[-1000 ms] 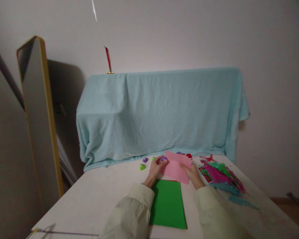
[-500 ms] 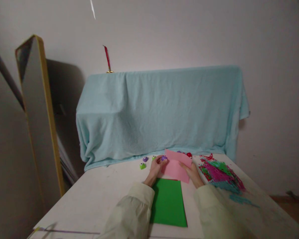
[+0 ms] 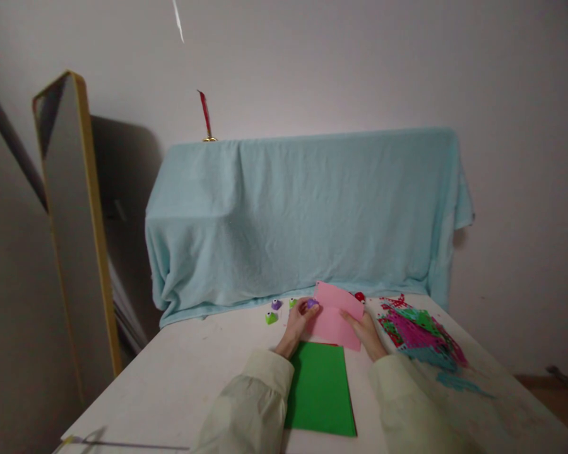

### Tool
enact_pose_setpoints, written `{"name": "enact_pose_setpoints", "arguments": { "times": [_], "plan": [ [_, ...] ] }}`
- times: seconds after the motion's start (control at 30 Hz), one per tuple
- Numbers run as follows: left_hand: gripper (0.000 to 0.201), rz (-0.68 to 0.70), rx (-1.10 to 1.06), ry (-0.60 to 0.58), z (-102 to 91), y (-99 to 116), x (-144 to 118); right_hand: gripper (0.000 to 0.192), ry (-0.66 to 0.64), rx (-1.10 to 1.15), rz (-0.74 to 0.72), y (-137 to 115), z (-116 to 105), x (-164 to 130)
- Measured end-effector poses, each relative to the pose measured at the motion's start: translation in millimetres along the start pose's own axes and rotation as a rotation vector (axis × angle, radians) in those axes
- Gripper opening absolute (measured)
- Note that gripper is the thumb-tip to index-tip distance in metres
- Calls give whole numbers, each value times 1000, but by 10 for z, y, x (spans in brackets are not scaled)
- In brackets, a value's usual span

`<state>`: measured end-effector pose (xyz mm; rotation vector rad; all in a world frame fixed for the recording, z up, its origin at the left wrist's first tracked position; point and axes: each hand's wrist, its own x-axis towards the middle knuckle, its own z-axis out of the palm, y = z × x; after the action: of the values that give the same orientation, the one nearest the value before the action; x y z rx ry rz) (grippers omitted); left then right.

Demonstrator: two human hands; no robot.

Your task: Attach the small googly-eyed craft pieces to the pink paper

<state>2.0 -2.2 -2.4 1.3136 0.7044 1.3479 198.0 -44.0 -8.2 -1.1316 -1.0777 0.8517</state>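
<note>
A purple craft punch is gripped in my left hand, its fingers closed round it at the left edge of a pink sheet of paper. The sheet is raised above the table and has a crease in it. My right hand pinches the sheet's right side, thumb on the near face and the other fingers hidden behind it. Just below my hands lies a stack of paper with a green sheet on top and a red edge showing underneath.
Left of my hands stand a green punch, a purple punch and another green one. A red punch is behind the paper. Punched paper scraps are heaped at right. A light-blue cloth hangs behind the table.
Both hands keep their hold. The pink sheet is tilted slightly differently, and the whole view has shifted down a little.
</note>
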Motion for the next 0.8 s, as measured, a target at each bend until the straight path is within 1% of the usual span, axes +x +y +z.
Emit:
{"name": "enact_pose_setpoints", "arguments": {
  "times": [0.07, 0.17, 0.23, 0.3, 0.4, 0.5, 0.63, 0.7, 0.8],
  "plan": [
    [40, 10, 17, 20, 3, 13, -5, 47, 12, -7, 8, 35, -12, 16],
    [43, 14, 31, 102, -31, 9, 4, 45, 46, -1, -8, 102, -39, 48],
    [45, 19, 6, 156, -59, 1, 13, 44, 68, 10, -10, 132, -55, 60],
    [46, 24, -36, 177, -78, -4, 19, 43, 80, 22, -1, 142, -61, 63],
    [46, 11, -50, 157, -80, -11, 21, 42, 74, 47, 18, 126, -58, 54],
    [49, -5, 29, 143, -72, -35, 20, 41, 73, 70, 37, 92, -51, 41],
    [52, 10, 147, 188, -68, -101, 29, 37, 97, 102, 61, 37, -51, 3],
    [49, 13, 169, 196, -68, -133, 38, 37, 128, 155, 45, 7, -53, -24],
    [45, 2, 180, 140, -68, -160, 49, 42, 218, 278, 8, -40, -69, -49]
  ]
}}
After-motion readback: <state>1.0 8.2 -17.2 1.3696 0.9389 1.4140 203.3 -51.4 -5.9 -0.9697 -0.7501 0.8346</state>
